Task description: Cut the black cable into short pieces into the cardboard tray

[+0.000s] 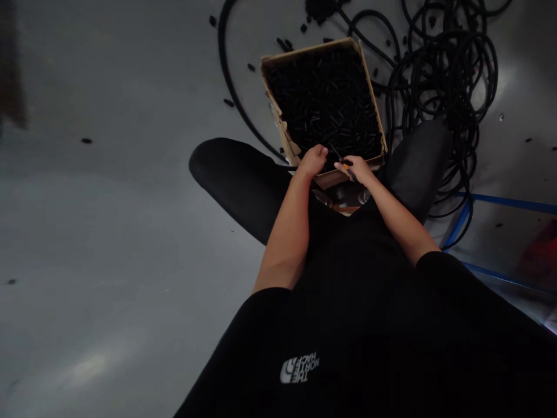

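Note:
Over the near edge of a cardboard box [285, 136], my right hand [360, 169] grips scissors [347, 166] with black and orange handles. Their blades point up and left, toward my other hand. My left hand [312, 160] is closed on a black hose [285, 168], which reaches it from the left across my leg; the part inside the fingers is hidden. The scissors and the left hand are slightly apart. Filling the box are many short black hose pieces [324, 98].
A tangled heap of black hose [444, 75] lies on the floor to the right of the box. Loose black pieces [228, 103] are scattered about. Blue tape lines [513, 201] mark the floor at right, near a blurred red object [539, 252]. My knees flank the box.

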`<state>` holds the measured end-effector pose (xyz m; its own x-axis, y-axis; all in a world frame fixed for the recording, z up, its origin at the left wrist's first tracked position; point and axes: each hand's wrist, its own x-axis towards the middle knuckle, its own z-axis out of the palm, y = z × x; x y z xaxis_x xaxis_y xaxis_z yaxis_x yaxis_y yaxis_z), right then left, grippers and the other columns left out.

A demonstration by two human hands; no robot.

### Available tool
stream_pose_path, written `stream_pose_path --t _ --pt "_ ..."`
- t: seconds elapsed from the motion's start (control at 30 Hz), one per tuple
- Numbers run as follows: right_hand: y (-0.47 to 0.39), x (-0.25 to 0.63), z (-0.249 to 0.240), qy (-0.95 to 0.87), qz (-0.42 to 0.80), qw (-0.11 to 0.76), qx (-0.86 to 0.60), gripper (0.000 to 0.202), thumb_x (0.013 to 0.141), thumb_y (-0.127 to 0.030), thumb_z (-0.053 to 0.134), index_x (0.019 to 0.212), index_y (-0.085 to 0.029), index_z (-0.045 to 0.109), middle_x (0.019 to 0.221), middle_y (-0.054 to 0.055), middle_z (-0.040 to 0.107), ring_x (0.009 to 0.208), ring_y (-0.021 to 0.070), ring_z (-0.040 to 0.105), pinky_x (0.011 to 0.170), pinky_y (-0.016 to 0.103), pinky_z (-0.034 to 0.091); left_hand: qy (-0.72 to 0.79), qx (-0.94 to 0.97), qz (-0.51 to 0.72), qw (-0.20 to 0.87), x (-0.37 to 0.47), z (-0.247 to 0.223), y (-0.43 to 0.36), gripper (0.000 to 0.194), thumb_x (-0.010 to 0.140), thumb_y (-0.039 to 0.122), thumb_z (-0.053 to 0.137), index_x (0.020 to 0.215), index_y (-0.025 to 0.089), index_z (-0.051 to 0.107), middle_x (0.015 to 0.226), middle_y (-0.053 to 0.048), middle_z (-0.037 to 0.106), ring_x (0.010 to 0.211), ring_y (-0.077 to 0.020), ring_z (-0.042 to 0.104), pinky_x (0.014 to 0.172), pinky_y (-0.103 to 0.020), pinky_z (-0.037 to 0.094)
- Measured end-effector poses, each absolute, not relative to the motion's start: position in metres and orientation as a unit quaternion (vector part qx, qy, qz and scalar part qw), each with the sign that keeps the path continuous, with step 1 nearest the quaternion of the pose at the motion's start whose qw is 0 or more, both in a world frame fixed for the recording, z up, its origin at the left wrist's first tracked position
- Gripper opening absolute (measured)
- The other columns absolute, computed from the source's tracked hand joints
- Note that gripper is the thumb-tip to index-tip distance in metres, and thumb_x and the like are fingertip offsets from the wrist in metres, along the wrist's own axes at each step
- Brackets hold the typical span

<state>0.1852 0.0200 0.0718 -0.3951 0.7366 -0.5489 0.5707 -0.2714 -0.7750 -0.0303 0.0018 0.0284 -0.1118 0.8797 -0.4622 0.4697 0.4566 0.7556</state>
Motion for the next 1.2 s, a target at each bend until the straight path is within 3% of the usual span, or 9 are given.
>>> stream_pose_path --t 0.17,0.37,0.53,0.67,0.83,1.0,1.2 --pt "0.019 0.187 0.065 -0.585 0.614 0.062 -0.527 0.047 0.096 -0.065 0.082 0.106 -0.020 0.072 0.074 -0.003 0.063 0.060 0.0145 0.061 0.061 0.026 0.047 0.642 0.525 0.216 0.515 -0.035 0.039 0.000 0.029 0.105 0.038 0.062 0.081 0.021 0.061 0.072 -0.001 0.061 0.074 -0.0188 0.053 0.077 -0.032 0.047" --pt "0.024 0.187 0.072 -0.660 0.527 0.079 -0.529 0.037 0.095 -0.054 0.081 0.096 -0.016 0.077 0.089 0.004 0.075 0.089 0.0212 0.070 0.080 0.029 0.050 0.671 0.419 0.223 0.570 -0.036 0.036 0.002 0.038 0.108 0.040 0.063 0.075 0.021 0.060 0.068 -0.001 0.057 0.064 -0.0162 0.048 0.069 -0.031 0.044" --pt "0.020 0.190 0.083 -0.664 0.531 0.065 -0.523 0.044 0.098 -0.058 0.080 0.106 -0.014 0.081 0.091 0.007 0.078 0.090 0.0249 0.074 0.082 0.032 0.054 0.661 0.338 0.292 0.603 -0.040 0.032 0.005 0.046 0.108 0.059 0.068 0.083 0.020 0.066 0.067 -0.002 0.055 0.061 -0.0148 0.048 0.063 -0.028 0.044" --pt "0.017 0.191 0.084 -0.681 0.513 0.034 -0.521 0.037 0.101 -0.049 0.080 0.120 -0.017 0.080 0.106 0.009 0.083 0.102 0.0281 0.079 0.094 0.037 0.059 0.665 0.348 0.356 0.556 -0.040 0.031 0.007 0.048 0.108 0.066 0.069 0.090 0.022 0.062 0.078 -0.003 0.061 0.072 -0.0168 0.059 0.074 -0.030 0.054" --pt "0.016 0.191 0.086 -0.716 0.453 -0.030 -0.530 0.052 0.102 -0.046 0.078 0.146 -0.021 0.065 0.134 0.015 0.081 0.124 0.0384 0.077 0.107 0.052 0.060 0.687 0.363 0.391 0.494 -0.036 0.029 0.007 0.030 0.101 0.050 0.078 0.096 0.023 0.064 0.090 -0.003 0.065 0.090 -0.0199 0.063 0.088 -0.032 0.055" --pt "0.012 0.189 0.091 -0.749 0.416 -0.058 -0.512 0.051 0.104 -0.046 0.073 0.148 -0.022 0.061 0.142 0.018 0.078 0.129 0.0410 0.075 0.109 0.057 0.060 0.689 0.362 0.402 0.482 -0.035 0.031 0.005 0.018 0.094 0.035 0.079 0.094 0.022 0.065 0.091 -0.003 0.065 0.093 -0.0200 0.061 0.093 -0.032 0.054" --pt "0.011 0.189 0.090 -0.760 0.404 -0.055 -0.507 0.052 0.103 -0.046 0.075 0.146 -0.021 0.062 0.143 0.019 0.078 0.128 0.0412 0.075 0.109 0.055 0.059 0.677 0.395 0.373 0.496 -0.027 0.031 0.003 0.021 0.092 0.038 0.080 0.094 0.022 0.066 0.092 -0.003 0.068 0.097 -0.0220 0.063 0.094 -0.034 0.055"
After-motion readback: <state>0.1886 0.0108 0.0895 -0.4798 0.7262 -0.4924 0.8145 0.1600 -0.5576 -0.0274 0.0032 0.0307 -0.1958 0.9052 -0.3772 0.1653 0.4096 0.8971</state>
